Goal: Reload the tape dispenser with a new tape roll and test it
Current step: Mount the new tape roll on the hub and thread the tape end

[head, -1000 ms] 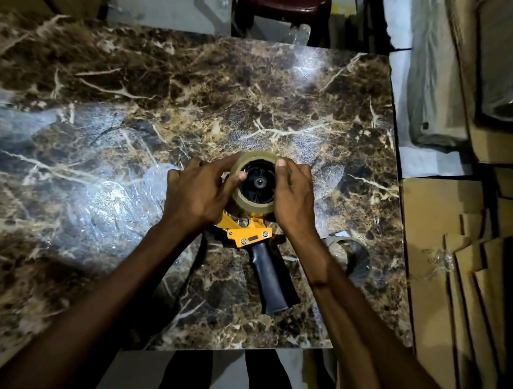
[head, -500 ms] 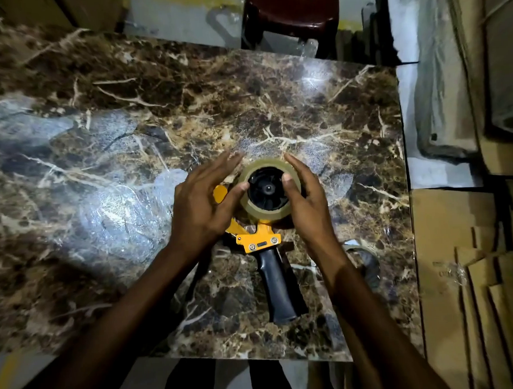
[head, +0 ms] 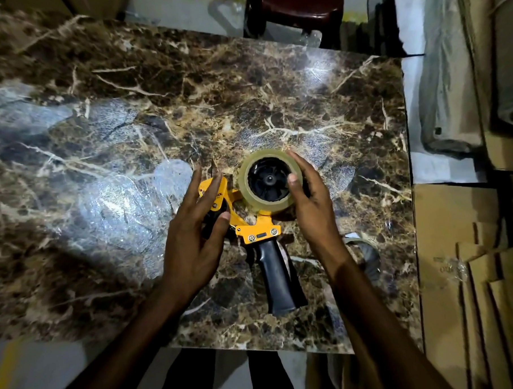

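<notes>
A yellow tape dispenser [head: 252,231] with a black handle lies flat on the marble table [head: 100,142]. A clear tape roll [head: 246,191] sits on its black hub. My right hand [head: 311,209] cups the roll's right side, thumb on its face and fingers around the rim. My left hand [head: 195,238] rests with spread fingers over the dispenser's yellow front plate, its thumb touching the frame. The blade end is partly hidden under my left fingers.
An empty grey tape core [head: 366,254] lies on the table right of the handle, behind my right forearm. Flat cardboard boxes [head: 473,273] are stacked along the right. A dark red stool [head: 297,7] stands past the far edge. My legs show below the near edge.
My left hand has come off the tape roll and moved left onto the dispenser's front plate. My right hand stays on the roll.
</notes>
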Available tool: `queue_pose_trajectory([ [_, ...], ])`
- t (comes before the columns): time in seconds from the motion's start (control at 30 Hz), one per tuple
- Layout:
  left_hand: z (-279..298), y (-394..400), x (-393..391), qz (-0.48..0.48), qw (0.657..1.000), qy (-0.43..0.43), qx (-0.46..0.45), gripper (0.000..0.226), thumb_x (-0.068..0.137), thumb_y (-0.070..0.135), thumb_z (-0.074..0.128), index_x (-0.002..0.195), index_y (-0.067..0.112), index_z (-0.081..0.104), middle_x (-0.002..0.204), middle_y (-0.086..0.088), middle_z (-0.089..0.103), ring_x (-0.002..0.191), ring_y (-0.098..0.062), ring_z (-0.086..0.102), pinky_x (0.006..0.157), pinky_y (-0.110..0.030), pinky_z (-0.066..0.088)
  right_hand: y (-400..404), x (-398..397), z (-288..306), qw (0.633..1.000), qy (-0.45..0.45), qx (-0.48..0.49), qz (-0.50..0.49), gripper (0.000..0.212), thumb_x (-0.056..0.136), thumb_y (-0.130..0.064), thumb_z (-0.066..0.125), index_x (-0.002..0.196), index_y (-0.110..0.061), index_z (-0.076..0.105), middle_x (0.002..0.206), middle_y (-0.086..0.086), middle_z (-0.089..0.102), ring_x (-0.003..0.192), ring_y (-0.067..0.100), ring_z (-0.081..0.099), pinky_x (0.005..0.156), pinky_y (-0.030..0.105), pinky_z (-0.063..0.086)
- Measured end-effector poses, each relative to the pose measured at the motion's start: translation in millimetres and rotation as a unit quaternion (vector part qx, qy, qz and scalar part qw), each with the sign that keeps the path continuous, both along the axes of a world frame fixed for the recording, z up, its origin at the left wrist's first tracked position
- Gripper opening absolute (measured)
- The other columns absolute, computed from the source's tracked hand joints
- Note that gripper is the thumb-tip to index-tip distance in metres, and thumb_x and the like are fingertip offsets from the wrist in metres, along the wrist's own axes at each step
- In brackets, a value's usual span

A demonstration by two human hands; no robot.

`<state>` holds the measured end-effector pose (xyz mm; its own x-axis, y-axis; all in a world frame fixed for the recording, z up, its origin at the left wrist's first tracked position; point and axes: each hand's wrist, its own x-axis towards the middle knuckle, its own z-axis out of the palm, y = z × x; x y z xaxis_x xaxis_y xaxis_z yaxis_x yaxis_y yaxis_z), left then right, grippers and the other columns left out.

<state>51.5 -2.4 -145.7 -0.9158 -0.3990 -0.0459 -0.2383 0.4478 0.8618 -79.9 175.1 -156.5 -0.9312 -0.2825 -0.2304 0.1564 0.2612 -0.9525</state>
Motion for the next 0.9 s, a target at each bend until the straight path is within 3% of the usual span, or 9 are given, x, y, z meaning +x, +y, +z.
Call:
queue_pose_trajectory([
  [0.1,-2,1,-1,-0.004,1.0,-0.003,-0.004,0.06,0.106,0.041,0.051,0.164,0.049,0.036,0.18,0.018,0.02,0.159,-0.002,0.035,0.118,-0.06,0.048,-3,0,-2,1.0,-0.002,0.003,-0.009,0.046,0.102,-0.044,0.052,0.148,-0.04,0.052,0.156,-0.011,0.051,0.146,0.009,0.045,0.121,0.05,0.042],
  [0.23,-4,-1,0,-0.02,1.0,-0.015,-0.002,0.066,0.102,0.041,0.045,0.165,0.053,0.031,0.179,0.021,0.018,0.138,-0.023,0.062,0.104,-0.061,0.055,-4,0,-5,1.0,-0.002,0.005,-0.022,0.049,0.099,-0.046,0.053,0.148,-0.039,0.054,0.156,-0.008,0.051,0.146,0.013,0.046,0.119,0.052,0.043],
  [0.33,-5,1,5,-0.032,0.999,-0.015,-0.01,0.081,0.093,0.023,0.05,0.167,0.047,0.03,0.18,0.018,0.017,0.114,-0.015,0.076,0.087,-0.048,0.062,-4,0,-6,1.0,-0.007,0.005,-0.022,0.048,0.099,-0.044,0.053,0.148,-0.039,0.054,0.156,-0.007,0.051,0.145,0.014,0.047,0.119,0.052,0.043],
  [0.43,-4,0,7,-0.04,0.999,-0.011,0.012,0.083,0.091,0.022,0.052,0.167,0.048,0.029,0.18,0.022,0.013,0.118,-0.001,0.073,0.082,-0.035,0.061,-5,0,-5,1.0,-0.01,0.008,-0.022,0.049,0.098,-0.048,0.053,0.146,-0.044,0.053,0.156,-0.008,0.051,0.145,0.014,0.047,0.118,0.053,0.044],
  [0.57,-7,-4,5,-0.047,0.999,0.0,0.001,0.073,0.1,0.031,0.058,0.167,0.045,0.033,0.18,0.021,0.013,0.114,0.008,0.07,0.084,-0.03,0.056,-2,0,-1,1.0,-0.018,0.002,-0.011,0.047,0.099,-0.041,0.053,0.146,-0.045,0.053,0.157,-0.01,0.048,0.145,0.014,0.046,0.118,0.053,0.045],
  [0.63,-8,-6,5,-0.039,0.999,0.023,-0.003,0.062,0.103,0.035,0.063,0.163,0.039,0.045,0.18,0.014,0.021,0.121,0.01,0.065,0.092,-0.026,0.057,0,-1,0,1.0,-0.016,0.001,-0.003,0.047,0.1,-0.039,0.055,0.146,-0.048,0.052,0.158,-0.014,0.045,0.147,0.013,0.043,0.119,0.054,0.042],
  [0.7,-8,-12,2,-0.039,0.997,0.054,-0.046,0.049,0.103,0.033,0.067,0.152,0.033,0.061,0.178,0.006,0.029,0.146,0.003,0.051,0.113,-0.022,0.046,2,-1,1,1.0,-0.021,-0.001,0.004,0.048,0.099,-0.041,0.058,0.146,-0.051,0.051,0.16,-0.014,0.044,0.148,0.016,0.043,0.117,0.057,0.044],
  [0.77,-3,-19,-7,-0.061,0.99,0.069,-0.11,0.034,0.102,0.038,0.07,0.134,0.03,0.076,0.172,0.001,0.041,0.154,-0.015,0.046,0.12,-0.031,0.038,5,0,1,1.0,-0.02,-0.002,0.008,0.049,0.097,-0.043,0.06,0.144,-0.052,0.052,0.159,-0.011,0.045,0.146,0.016,0.046,0.113,0.057,0.048],
  [0.9,2,-28,-27,-0.094,0.983,0.026,-0.156,0.026,0.094,0.049,0.07,0.103,0.03,0.085,0.151,-0.001,0.067,0.137,-0.027,0.061,0.109,-0.051,0.05,6,1,-1,1.0,-0.009,0.005,0.002,0.049,0.097,-0.039,0.062,0.145,-0.046,0.054,0.157,-0.004,0.048,0.142,0.015,0.051,0.111,0.053,0.051],
])
